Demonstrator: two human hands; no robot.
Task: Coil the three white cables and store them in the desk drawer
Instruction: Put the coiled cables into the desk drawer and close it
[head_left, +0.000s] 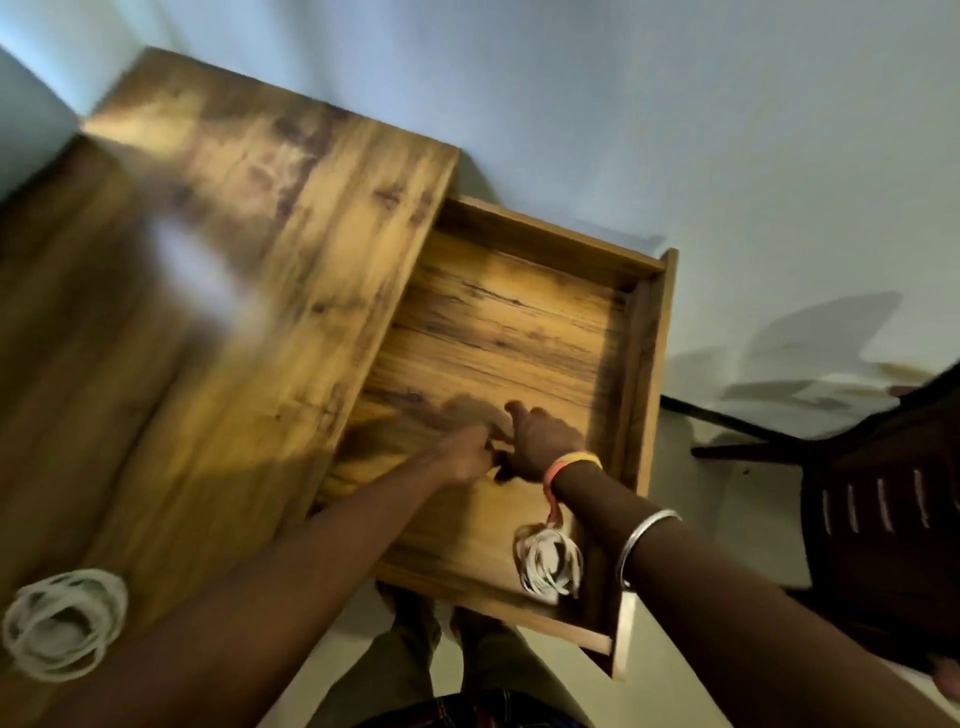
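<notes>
coiled cable (549, 561) in drawer (641, 332), behind hands (540, 439)

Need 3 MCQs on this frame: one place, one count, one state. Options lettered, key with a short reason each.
1. Where is the white coiled cable outside the open wooden drawer?
A. wooden desk top
B. dark chair
C. floor

2. How many white coils are visible?
A. one
B. two
C. four

3. The drawer is:
A. shut
B. pulled open
C. removed, on floor

Key:
1 A, it lies on the wooden desk top, near left.
2 B, one on the desk, another white coil in the drawer's near corner.
3 B, both hands, left hand and right hand, reach inside it.
</notes>
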